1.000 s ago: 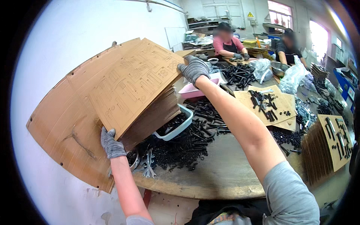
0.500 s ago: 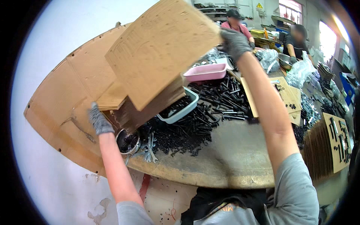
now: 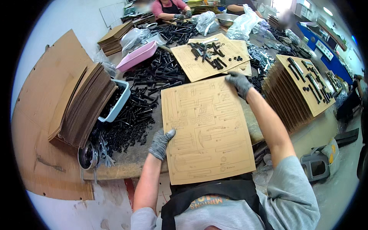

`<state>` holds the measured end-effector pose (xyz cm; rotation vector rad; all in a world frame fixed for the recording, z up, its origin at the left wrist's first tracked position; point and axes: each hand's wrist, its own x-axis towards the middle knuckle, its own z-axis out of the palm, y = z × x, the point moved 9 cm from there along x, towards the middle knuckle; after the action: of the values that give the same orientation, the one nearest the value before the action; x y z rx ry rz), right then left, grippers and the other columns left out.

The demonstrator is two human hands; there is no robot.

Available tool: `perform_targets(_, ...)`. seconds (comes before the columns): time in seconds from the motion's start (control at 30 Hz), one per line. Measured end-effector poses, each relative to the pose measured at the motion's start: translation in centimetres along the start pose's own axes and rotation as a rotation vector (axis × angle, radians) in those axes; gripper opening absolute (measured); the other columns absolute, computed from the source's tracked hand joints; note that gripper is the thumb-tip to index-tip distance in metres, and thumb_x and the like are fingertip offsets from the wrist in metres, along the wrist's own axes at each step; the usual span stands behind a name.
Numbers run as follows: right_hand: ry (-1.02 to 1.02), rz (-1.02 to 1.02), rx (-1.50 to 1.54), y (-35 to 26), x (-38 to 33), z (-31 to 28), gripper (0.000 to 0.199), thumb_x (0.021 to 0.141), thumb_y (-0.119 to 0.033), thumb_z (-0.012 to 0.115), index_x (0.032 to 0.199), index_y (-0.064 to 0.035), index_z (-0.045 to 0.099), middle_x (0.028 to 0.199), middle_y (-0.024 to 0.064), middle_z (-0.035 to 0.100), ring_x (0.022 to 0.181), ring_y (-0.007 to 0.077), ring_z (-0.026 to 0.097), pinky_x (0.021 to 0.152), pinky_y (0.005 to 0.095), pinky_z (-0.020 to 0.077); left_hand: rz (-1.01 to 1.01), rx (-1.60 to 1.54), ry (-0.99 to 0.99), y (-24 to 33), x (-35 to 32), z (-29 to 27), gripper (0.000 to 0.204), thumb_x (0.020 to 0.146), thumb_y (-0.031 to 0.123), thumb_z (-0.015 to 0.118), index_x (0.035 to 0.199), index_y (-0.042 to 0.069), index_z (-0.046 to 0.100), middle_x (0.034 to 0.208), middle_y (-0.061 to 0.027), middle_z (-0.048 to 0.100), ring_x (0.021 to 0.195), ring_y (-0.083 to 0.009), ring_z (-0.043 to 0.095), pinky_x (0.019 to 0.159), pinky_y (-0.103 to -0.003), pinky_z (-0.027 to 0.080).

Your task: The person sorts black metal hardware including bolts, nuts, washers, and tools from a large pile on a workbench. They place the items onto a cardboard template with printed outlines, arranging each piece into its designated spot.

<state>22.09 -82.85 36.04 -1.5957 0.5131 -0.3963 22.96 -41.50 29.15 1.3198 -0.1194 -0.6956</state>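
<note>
Looking down from the head cam, I see a flat tan cardboard sheet with die-cut tool outlines lying on the round wooden worktable, its near end overhanging the table's near edge toward my apron. Long axis runs near-to-far, tilted slightly left at the far end. My left hand, grey knit glove, pinches the sheet's left edge abt midway. My right hand, same glove, grasps the far right corner, arm stretched out. So the sheet sits btwn both hands, straight ahead; left hand is nearer my body. Left of the sheet: a heap of black bolts and a leaning stack of blank cardboard sheets at the table's left edge.
</note>
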Motion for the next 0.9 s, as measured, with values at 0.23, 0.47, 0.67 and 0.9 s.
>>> perform_targets(0.23, -0.361, 0.336, 0.23, 10.2, -10.9, 1.5, 0.042, 0.079, -0.015, 0.074, 0.116, 0.0012, 0.061, 0.105, 0.0109, 0.067, 0.089, 0.0213, 0.064, 0.079, 0.0338, 0.0518, -0.117, 0.159, 0.198, -1.9, -0.4, -0.9, 0.034, 0.087, 0.025, 0.067, 0.108, -0.002, 0.064, 0.093, -0.0089, 0.067, 0.075, -0.0171, 0.064, 0.066, -0.03, 0.053)
perform_targets(0.47, -0.16, 0.062, -0.799, 6.2, -8.2, 2.9, 0.063, 0.081, -0.053, 0.062, 0.105, 0.0059, 0.063, 0.098, 0.024, 0.066, 0.089, 0.0332, 0.065, 0.079, 0.0392, 0.0495, -0.003, 0.746, 0.419, -2.9, 1.7, -7.3, 0.053, 0.093, 0.044, 0.051, 0.091, -0.008, 0.065, 0.071, -0.0113, 0.067, 0.064, -0.0195, 0.06, 0.059, -0.037, 0.046)
perform_targets(0.67, -0.068, 0.013, -1.124, 4.6, -7.4, 3.4, 0.062, 0.082, -0.058, 0.056, 0.097, 0.0016, 0.065, 0.087, 0.0223, 0.067, 0.083, 0.0369, 0.064, 0.076, 0.0442, 0.0496, 0.524, 1.475, 0.451, 5.7, 3.0, 1.4, 0.054, 0.087, 0.032, 0.058, 0.128, 0.0, 0.047, 0.123, -0.023, 0.054, 0.114, -0.0339, 0.053, 0.098, -0.043, 0.04)
perform_targets(0.9, -0.172, 0.022, -1.376, 2.9, -5.9, 4.7, 0.054, 0.083, -0.055, 0.056, 0.095, -0.0027, 0.066, 0.086, 0.0193, 0.068, 0.08, 0.0354, 0.065, 0.072, 0.0442, 0.0508, 0.681, 1.601, -0.121, -1.3, 5.9, 14.8, 0.067, 0.089, 0.048, 0.048, 0.14, 0.005, 0.039, 0.146, -0.0201, 0.034, 0.138, -0.0334, 0.026, 0.114, -0.047, 0.013)
